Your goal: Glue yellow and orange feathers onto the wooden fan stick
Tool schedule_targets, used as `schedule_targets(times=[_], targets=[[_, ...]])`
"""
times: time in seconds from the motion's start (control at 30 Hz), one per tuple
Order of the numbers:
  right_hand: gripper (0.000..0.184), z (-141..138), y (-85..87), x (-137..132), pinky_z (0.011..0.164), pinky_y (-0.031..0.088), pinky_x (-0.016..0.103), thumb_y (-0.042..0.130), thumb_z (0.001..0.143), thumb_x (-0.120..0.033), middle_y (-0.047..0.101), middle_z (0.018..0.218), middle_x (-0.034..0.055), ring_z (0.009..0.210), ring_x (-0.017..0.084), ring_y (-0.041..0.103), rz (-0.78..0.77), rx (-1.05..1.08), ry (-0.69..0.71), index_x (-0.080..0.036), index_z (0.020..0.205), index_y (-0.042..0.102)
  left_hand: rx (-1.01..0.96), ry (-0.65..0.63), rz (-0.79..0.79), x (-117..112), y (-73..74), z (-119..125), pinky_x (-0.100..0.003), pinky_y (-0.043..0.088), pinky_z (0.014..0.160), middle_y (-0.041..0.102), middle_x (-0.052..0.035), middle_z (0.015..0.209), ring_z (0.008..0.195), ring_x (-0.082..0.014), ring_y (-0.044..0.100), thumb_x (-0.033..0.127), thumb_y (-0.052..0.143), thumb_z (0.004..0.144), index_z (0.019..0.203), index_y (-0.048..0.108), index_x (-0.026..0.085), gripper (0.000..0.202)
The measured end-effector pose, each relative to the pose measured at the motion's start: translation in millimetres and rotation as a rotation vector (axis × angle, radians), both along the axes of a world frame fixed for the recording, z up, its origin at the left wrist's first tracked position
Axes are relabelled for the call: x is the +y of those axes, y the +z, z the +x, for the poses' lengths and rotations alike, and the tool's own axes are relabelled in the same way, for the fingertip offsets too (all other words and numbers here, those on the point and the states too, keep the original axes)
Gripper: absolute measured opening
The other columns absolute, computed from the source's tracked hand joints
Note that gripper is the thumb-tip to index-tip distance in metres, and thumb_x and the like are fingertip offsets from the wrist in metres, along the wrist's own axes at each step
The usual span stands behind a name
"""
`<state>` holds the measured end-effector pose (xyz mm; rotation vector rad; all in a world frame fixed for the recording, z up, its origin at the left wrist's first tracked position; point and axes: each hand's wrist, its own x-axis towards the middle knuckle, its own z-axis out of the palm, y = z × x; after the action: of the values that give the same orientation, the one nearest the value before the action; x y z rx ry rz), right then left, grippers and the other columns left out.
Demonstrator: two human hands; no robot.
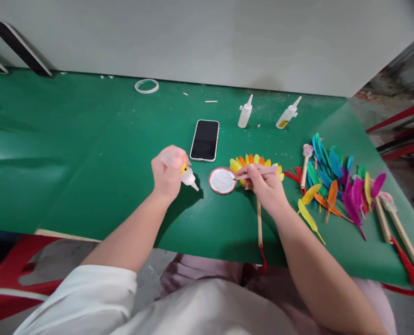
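Observation:
My left hand [170,172] is closed around a glue bottle [188,179] with a yellow label, its nozzle pointing down and right above the table. My right hand [262,184] pinches a slim pale pink tool [268,171] with a dark tip. That tip meets the right edge of a round white disc [222,180] with a reddish rim. Beneath my right hand lies a fan [256,160] of yellow and orange feathers, partly hidden by the hand. Its wooden handle [260,225] points toward me and ends in a red tassel.
A phone [205,140] lies beyond the disc. Two more glue bottles [245,112] stand near the wall, and a white tape ring [146,86] is farther left. Loose coloured feathers [335,163] and wooden handles [404,232] cover the right side of the green table [88,177].

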<state>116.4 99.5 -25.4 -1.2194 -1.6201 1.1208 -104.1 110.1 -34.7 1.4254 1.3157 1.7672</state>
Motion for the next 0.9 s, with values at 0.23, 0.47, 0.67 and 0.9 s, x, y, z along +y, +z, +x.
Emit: schedule_targets(times=[0.23,0.47,0.67,0.9], targets=[[0.045,4,4.9,-2,0.053,0.045,0.024,0.042,0.087,-0.051,0.061,0.069,0.0023,0.057,0.01,0.054,-0.048,0.12,0.067,-0.019,0.071,0.069,-0.495,-0.095,-0.33,8,10.7,6,-0.022,0.032,0.038,0.041,0.0032,0.045,0.039,-0.0083,0.043,0.054,0.051,0.073,0.051,0.038,0.019,0.043],[0.05,-1,5.2,-3,0.05,0.042,0.025,0.045,0.083,-0.058,0.061,0.066,0.0036,0.053,0.01,0.051,-0.139,0.031,0.088,-0.016,0.071,0.07,-0.782,-0.152,-0.539,7,22.6,5,-0.019,0.025,0.032,0.039,0.0045,0.041,0.036,-0.0068,0.038,0.063,0.052,0.07,0.055,0.035,0.02,0.049],[0.05,-2,6.5,-4,0.051,0.043,0.025,0.045,0.082,-0.059,0.062,0.067,0.0041,0.053,0.011,0.051,-0.147,0.02,0.087,-0.016,0.073,0.07,-0.825,-0.19,-0.559,7,23.3,3,-0.019,0.025,0.031,0.038,0.0027,0.04,0.036,-0.0063,0.039,0.068,0.049,0.07,0.047,0.037,0.018,0.056],[0.048,-4,3.8,-6,0.052,0.042,0.026,0.044,0.084,-0.056,0.065,0.069,0.0049,0.054,0.012,0.051,-0.156,-0.031,0.136,-0.017,0.074,0.07,-0.52,-0.24,-0.428,5,22.8,6,-0.023,0.03,0.034,0.035,0.0011,0.039,0.037,-0.0085,0.04,0.072,0.038,0.074,0.042,0.036,0.019,0.062]])
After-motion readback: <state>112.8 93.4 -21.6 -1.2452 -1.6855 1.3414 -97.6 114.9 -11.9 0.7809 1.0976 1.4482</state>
